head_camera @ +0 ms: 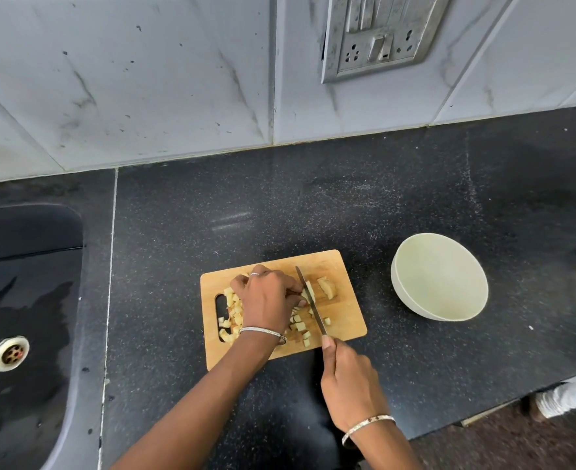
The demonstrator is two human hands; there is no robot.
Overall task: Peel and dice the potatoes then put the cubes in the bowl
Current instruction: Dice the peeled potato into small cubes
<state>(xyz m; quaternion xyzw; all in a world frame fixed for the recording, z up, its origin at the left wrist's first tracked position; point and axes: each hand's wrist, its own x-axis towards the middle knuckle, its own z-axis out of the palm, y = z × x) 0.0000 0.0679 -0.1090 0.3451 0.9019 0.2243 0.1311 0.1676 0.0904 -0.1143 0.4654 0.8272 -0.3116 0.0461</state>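
Head view down onto a dark speckled counter [313, 205]. On a wooden cutting board [347, 317], left hand [266, 300] with fingers curled, pinning a potato piece [308, 289] against the knife [312, 301] blade. Right hand [347, 385] wrapped round the knife handle at the board's near edge. Diced cubes [300, 326] scattered on the board beneath and left of the left hand; uncut chunk [328, 287] just right of the blade. Pale bowl [439, 276] on the counter, right of the board, not touching.

You find no readable text, no label, no brand, no number, no sign on anything in view here
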